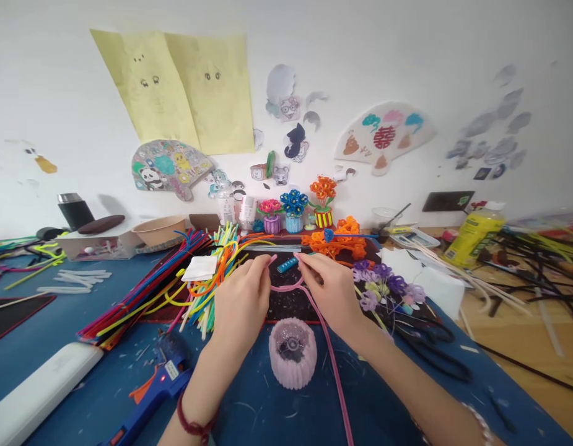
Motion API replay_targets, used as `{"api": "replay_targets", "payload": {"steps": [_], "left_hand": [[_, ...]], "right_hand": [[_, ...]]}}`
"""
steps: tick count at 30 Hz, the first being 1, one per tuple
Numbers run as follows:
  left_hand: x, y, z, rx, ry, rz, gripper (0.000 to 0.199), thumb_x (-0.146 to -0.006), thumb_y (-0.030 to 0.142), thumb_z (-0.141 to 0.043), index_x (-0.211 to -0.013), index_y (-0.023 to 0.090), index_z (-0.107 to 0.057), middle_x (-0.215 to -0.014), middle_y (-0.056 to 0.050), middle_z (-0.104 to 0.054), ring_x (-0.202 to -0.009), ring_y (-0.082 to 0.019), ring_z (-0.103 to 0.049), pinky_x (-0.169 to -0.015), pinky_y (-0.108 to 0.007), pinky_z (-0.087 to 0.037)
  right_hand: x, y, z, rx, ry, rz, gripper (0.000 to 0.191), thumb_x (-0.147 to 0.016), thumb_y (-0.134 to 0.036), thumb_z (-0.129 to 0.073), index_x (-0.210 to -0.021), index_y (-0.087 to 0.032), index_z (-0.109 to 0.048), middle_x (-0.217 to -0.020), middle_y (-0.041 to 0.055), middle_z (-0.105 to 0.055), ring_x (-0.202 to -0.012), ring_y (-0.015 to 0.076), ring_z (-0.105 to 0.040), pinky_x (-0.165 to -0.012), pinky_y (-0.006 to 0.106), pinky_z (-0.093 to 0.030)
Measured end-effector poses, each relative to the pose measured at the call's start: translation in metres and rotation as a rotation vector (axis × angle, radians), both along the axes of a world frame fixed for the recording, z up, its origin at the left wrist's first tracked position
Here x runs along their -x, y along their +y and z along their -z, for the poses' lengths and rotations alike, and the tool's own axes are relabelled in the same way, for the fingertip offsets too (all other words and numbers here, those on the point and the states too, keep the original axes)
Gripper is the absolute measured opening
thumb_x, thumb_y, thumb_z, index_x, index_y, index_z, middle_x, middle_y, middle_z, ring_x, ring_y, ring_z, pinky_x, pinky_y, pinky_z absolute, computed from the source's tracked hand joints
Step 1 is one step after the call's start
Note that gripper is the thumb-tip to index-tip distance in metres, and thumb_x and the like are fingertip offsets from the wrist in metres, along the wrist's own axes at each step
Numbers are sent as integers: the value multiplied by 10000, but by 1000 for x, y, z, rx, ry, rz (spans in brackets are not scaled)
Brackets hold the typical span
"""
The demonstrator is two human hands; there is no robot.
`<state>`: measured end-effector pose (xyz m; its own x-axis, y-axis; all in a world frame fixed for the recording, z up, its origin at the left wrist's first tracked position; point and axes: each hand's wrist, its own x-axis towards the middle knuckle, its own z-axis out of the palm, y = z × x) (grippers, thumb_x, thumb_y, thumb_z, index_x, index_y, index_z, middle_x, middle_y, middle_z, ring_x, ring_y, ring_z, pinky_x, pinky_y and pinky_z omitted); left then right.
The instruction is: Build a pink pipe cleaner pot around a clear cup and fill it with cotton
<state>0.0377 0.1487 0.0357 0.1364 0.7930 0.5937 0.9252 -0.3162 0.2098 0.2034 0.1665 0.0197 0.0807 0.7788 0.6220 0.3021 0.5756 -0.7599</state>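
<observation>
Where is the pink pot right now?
In the head view, the pink pot sits below centre on the blue surface, between the left forearm and the long pink strand.

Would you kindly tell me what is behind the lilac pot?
A dark mat and a looped pink pipe cleaner; the lilac pot hides part of the mat's near edge and anything there.

Far edge of the tabletop [249,402]: three potted flowers [294,207]; one tan bowl [163,230]; one black flask [75,212], toward the left corner; one yellow bottle [474,236], toward the right corner. Between far and near edges: one left hand [243,300], one right hand [331,294]. Toward the near edge: one ribbed pink cup [293,373]; one blue glue gun [163,387]; one white oblong object [44,391]. Wall [305,37]: two fan-shaped cutouts [383,137].
</observation>
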Motion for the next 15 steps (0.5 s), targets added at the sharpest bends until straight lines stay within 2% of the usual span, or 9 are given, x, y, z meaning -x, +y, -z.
{"api": "replay_targets", "payload": {"steps": [2, 4, 7, 9, 10, 11, 13, 15], "left_hand": [[-4, 0, 0, 28, 33, -15, 305, -998, 287, -370, -1132, 224, -636, -909, -44, -751, -849, -194, -697, -707, -261, -436], [-7, -3, 0, 70, 73, -34, 296, -1000, 303, -376, -1081, 235, -652, -881, -27, -758, -813, -197, -701, -666, -265, -437], [3, -26, 1, 108, 117, -99, 288, -989, 306, -394, -1109, 239, -647, -988, -43, -759, -875, -234, -698, -723, -309, -465], [24, -56, 7, 100, 131, -211, 331, -979, 310, -382, -1165, 192, -629, -1091, -110, -733, -959, -278, -677, -812, -373, -476], [37, -74, 12, 95, 184, -329, 360, -968, 340, -377, -1182, 188, -624, -1123, -123, -720, -977, -298, -667, -805, -400, -486], [52, -91, 19, 110, 237, -428, 388, -948, 376, -385, -1185, 185, -625, -1135, -136, -709, -989, -322, -655, -781, -422, -496], [81, -123, 34, 199, 341, -517, 431, -901, 417, -419, -1177, 166, -636, -1100, -147, -706, -944, -349, -652, -685, -434, -512], [104, -142, 47, 246, 402, -589, 452, -870, 426, -438, -1167, 156, -645, -1068, -148, -708, -896, -359, -655, -634, -439, -514]], "right_hand": [[-1, 0, 2, 25, -6, -6, 178, -824, -277, -631, -898, -232, -786, -779, 56, -721, -654, 207, -634, -673, 330, -505], [-2, 1, 5, 75, 13, -29, 169, -828, -298, -643, -882, -209, -776, -718, 47, -713, -527, 175, -609, -548, 300, -494], [-4, 2, 9, 154, 87, -71, 241, -856, -373, -636, -901, -166, -748, -631, 35, -685, -411, 146, -572, -399, 261, -438], [-5, 4, 10, 186, 145, -97, 302, -852, -427, -648, -915, -145, -734, -611, 34, -674, -412, 144, -575, -382, 254, -437], [-6, 5, 10, 196, 168, -106, 330, -842, -451, -660, -921, -139, -731, -608, 33, -672, -418, 143, -576, -385, 254, -442], [-6, 6, 9, 205, 190, -116, 355, -828, -471, -675, -926, -134, -732, -606, 32, -670, -423, 140, -574, -389, 253, -446], [-5, 5, 8, 233, 243, -140, 387, -792, -493, -710, -929, -132, -742, -606, 30, -668, -432, 132, -564, -391, 249, -441], [-3, 3, 7, 272, 305, -177, 388, -754, -490, -747, -915, -137, -756, -605, 26, -663, -437, 120, -543, -395, 242, -426]]}}
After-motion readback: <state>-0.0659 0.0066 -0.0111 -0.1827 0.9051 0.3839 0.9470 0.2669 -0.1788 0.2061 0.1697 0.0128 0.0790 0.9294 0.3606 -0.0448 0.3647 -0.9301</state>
